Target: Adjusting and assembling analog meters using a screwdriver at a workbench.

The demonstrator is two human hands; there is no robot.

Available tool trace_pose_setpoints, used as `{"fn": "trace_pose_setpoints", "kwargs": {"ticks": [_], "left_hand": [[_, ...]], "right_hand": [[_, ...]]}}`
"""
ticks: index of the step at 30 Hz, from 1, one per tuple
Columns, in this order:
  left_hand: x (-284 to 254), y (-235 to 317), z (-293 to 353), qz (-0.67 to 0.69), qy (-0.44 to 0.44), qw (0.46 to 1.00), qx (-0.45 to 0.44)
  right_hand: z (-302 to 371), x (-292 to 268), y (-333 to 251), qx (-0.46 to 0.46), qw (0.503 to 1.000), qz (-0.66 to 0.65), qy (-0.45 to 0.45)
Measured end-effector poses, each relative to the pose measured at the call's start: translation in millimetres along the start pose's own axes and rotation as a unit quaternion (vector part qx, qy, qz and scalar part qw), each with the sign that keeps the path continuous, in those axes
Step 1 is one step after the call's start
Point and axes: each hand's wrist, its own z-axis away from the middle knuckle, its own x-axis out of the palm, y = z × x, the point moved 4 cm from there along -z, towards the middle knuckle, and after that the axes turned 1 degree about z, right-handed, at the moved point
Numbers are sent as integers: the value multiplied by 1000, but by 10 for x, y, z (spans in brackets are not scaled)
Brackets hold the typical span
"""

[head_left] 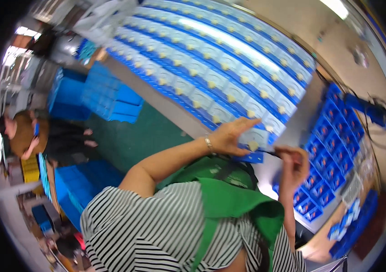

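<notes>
My left hand [227,138] holds a flat panel-meter-like piece [255,141], pale on top with a blue strip and a small cream part, its thumb and fingers around the edge. My right hand [295,164] is closed at the piece's right side. From its fingers a thin dark tool [269,153] points toward the cream part; the tip is too blurred to make out. Beyond my hands, rows of similar blue and pale pieces [211,84] cover the table, each with a cream part.
Right of me stand blue compartment trays [326,149] holding small parts. A dark blue device with a cable [367,109] lies behind them. Blue crates [113,97] stand on the green floor [143,133] at left. A person [29,131] is farther left, holding a small blue object.
</notes>
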Motion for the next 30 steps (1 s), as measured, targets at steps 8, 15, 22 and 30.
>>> {"fn": "trace_pose_setpoints", "kwargs": {"ticks": [8, 15, 22, 30], "left_hand": [[-283, 200, 1, 101, 115, 988, -32], [-266, 229, -99, 168, 90, 981, -43], [-218, 233, -132, 187, 69, 979, -53], [-146, 191, -102, 169, 39, 983, -64]], "right_hand": [[-192, -148, 770, 192, 978, 5, -82], [44, 311, 788, 261, 948, -169, -67], [77, 302, 803, 326, 895, -296, -64], [113, 249, 867, 311, 915, -240, -94]]}}
